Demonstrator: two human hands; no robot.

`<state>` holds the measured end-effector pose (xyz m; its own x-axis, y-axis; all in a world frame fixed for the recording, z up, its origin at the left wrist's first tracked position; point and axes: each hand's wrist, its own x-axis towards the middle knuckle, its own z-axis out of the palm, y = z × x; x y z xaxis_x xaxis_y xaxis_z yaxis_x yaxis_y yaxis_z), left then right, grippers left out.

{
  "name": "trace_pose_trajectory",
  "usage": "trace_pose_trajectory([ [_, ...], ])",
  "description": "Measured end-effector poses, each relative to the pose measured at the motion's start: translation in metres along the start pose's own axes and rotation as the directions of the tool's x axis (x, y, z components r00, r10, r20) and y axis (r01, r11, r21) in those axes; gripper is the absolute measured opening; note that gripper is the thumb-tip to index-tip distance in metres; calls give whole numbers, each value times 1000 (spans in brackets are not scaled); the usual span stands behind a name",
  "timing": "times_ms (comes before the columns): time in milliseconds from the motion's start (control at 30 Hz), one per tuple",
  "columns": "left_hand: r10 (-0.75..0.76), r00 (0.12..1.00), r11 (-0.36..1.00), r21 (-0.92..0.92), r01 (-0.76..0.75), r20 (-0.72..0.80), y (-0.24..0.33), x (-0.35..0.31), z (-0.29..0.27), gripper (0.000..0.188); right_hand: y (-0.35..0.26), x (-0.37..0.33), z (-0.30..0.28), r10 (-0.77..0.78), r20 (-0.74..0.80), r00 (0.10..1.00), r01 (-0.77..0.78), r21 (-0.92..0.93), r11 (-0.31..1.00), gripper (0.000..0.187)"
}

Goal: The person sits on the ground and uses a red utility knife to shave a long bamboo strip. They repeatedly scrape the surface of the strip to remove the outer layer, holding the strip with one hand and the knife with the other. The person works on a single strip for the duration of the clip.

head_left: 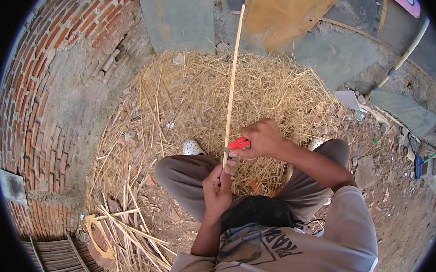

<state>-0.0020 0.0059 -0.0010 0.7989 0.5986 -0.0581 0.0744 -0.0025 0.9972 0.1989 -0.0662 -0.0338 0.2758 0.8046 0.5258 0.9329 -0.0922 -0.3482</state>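
Note:
A long, pale bamboo strip [233, 78] rises from my lap area, tilted slightly right toward its far end. My left hand [218, 187] is closed around its near end, thumb along the strip. Just above that, my right hand [263, 137] grips a red-handled knife [238, 144]. The knife's head touches the strip a little beyond my left fingers; its blade is too small to make out well. Both hands are close together between my bent knees.
A broad heap of bamboo shavings [201, 95] covers the ground ahead. Loose bamboo strips [134, 234] lie at lower left, near a slatted bamboo panel [69, 262]. A brick wall [45, 130] stands left, boards [177, 22] lean behind, and rubble [365, 170] lies right.

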Motion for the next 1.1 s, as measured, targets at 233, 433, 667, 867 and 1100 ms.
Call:
trace_pose_trajectory([
  [233,-53,996,997,-54,57,71,0,-1,-2,21,33,11,2,265,-15,964,-265,-103,959,69],
  [433,-57,998,994,-90,60,40,-5,-12,-3,21,2,2,2,64,13,998,-63,-73,995,71],
  [667,-36,994,999,41,32,105,-5,-34,-8,20,47,13,-14,327,21,945,-318,-171,932,73],
  [867,-54,982,979,204,16,183,-4,-56,-18,19,87,17,-24,574,19,819,-562,-179,808,79],
  [1100,-15,978,980,197,-27,207,-13,-86,-33,19,89,17,-43,600,30,799,-593,-128,795,81],
])
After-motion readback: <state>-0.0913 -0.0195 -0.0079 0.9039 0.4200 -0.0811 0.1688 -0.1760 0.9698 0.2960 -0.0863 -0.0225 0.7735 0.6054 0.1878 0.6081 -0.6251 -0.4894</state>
